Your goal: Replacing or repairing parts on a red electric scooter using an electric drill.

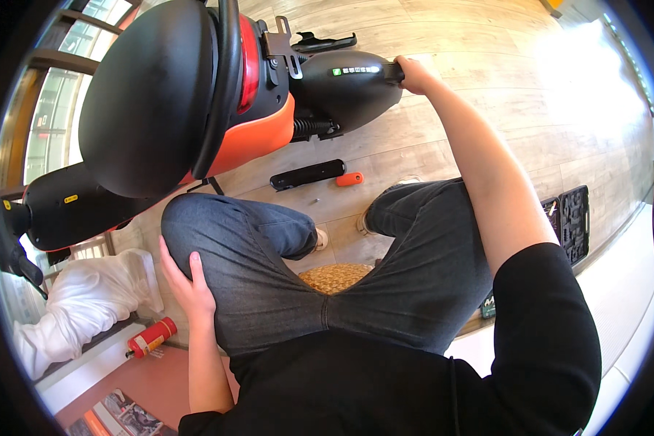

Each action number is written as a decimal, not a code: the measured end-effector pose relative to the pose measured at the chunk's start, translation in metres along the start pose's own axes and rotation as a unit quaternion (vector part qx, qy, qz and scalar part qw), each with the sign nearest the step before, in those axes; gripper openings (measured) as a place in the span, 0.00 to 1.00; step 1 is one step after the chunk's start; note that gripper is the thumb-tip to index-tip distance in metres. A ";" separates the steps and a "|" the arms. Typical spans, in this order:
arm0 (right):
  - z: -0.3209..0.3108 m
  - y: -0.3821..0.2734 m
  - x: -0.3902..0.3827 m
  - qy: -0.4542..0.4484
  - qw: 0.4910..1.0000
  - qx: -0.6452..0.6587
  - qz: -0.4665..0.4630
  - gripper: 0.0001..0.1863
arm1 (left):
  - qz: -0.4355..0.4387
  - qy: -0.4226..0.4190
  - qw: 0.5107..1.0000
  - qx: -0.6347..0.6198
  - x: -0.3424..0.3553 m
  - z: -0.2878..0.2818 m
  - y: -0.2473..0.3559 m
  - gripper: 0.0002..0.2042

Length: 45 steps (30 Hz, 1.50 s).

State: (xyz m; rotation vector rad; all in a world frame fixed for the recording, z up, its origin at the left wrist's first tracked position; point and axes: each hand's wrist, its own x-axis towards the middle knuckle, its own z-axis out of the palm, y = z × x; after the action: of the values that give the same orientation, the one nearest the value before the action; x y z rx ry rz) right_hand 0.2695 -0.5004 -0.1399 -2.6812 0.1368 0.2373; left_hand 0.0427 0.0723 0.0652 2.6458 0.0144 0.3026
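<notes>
An orange and black motor scooter stands before me, its rear end pointing right. My right hand is closed round the tip of the black rear mudguard, its fingers partly hidden behind the edge. Bent over my left knee, my left hand lies with thumb and fingers apart, holding nothing. On the floor between scooter and feet are a long black plastic part and a small orange piece. A bare metal bracket sticks out by the red tail light.
A round black top box fills the upper left. An opened black tool case lies right of my leg. At the lower left are a white plastic bag and a red fire extinguisher. A woven seat is under me.
</notes>
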 end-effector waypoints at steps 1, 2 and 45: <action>0.001 -0.006 0.000 0.002 1.000 -0.014 0.013 0.34 | -0.002 0.000 1.000 0.003 -0.001 -0.002 -0.001 0.32; 0.003 -0.001 0.003 0.004 1.000 -0.015 0.014 0.34 | -0.002 0.000 1.000 0.003 0.000 -0.002 0.000 0.32; -0.076 -0.099 -0.298 -0.025 0.967 -0.098 0.233 0.26 | 0.581 -0.399 0.709 -0.017 -0.034 -0.164 0.184 0.38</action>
State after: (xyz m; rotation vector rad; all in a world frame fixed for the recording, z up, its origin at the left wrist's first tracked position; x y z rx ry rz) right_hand 0.0020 -0.4274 0.0252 -2.7968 0.7672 0.4847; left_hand -0.0335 -0.0188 0.2841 2.1228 -1.9078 -0.4944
